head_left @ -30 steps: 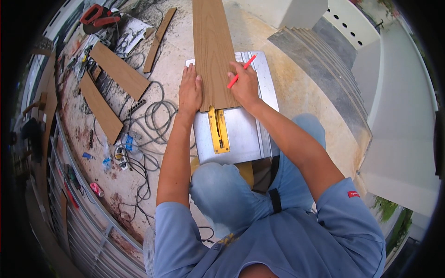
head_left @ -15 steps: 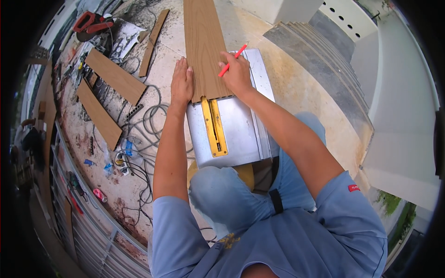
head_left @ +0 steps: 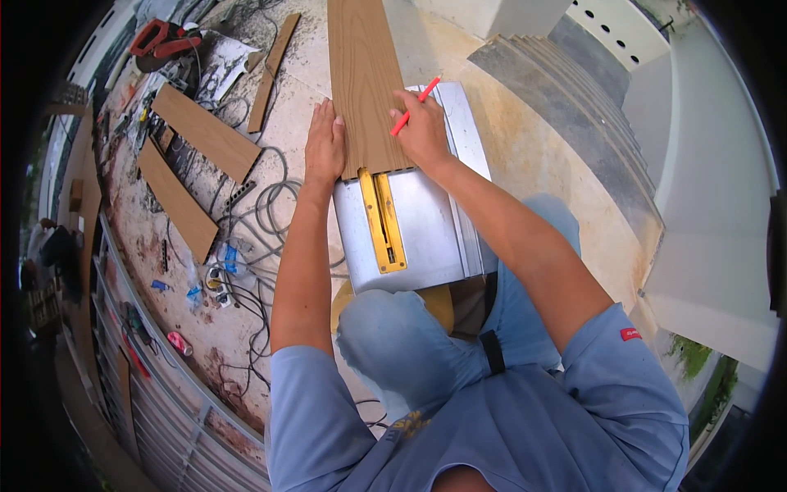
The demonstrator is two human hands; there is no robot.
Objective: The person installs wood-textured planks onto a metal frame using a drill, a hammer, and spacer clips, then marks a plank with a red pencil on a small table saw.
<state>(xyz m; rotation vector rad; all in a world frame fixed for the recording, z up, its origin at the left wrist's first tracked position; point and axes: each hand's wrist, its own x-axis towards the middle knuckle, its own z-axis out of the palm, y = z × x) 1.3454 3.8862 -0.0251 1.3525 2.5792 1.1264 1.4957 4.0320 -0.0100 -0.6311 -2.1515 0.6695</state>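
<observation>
A long wood-grain board [head_left: 366, 74] lies on the metal top of a table saw [head_left: 430, 221] and runs away from me. Its near end sits at the far end of the yellow blade insert [head_left: 381, 221]. Along the board's left edge my left hand [head_left: 325, 143] rests flat, fingers stretched out together. My right hand [head_left: 423, 131] lies at the right edge, its fingers curled round a red pencil [head_left: 416, 105] that slants up to the right. The underside of the board is hidden.
Cut board pieces [head_left: 205, 131] lie on the floor to the left, among tangled black cables [head_left: 270, 205]. A red power saw [head_left: 164, 41] stands at the far left. Grey steps [head_left: 574, 107] rise on the right. A metal railing [head_left: 164, 369] runs along the lower left.
The whole view has shifted slightly. Both hands, the pencil and the board keep nearly the same places relative to the saw table.
</observation>
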